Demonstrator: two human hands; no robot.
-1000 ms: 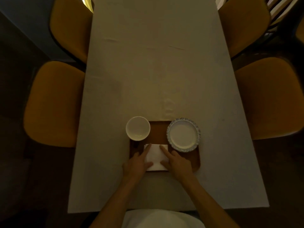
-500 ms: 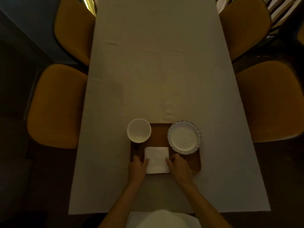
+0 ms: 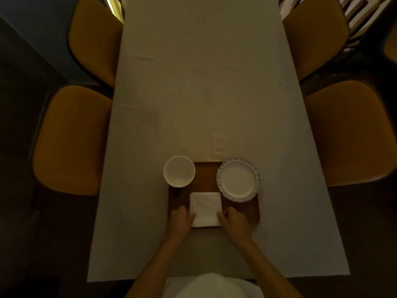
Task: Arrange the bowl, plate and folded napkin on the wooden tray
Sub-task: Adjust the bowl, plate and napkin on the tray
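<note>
A brown wooden tray [image 3: 205, 175] lies near the table's front edge. A white bowl [image 3: 179, 171] stands on its far left corner, and a white plate [image 3: 238, 180] with a patterned rim rests on its far right corner. A folded white napkin [image 3: 206, 208] lies on the tray's near middle. My left hand [image 3: 180, 220] touches the napkin's left edge with curled fingers. My right hand [image 3: 235, 222] touches its right edge in the same way. Whether either hand pinches the napkin is unclear.
The long table [image 3: 204, 93] carries a pale cloth. Two mustard chairs [image 3: 71, 138] stand along the left side and two more chairs [image 3: 352, 134] along the right. The surroundings are dark.
Both hands slid back from the top of the napkin to its left and right edges, with fingers curled in. The napkin now shows fully; bowl and plate stayed put.
</note>
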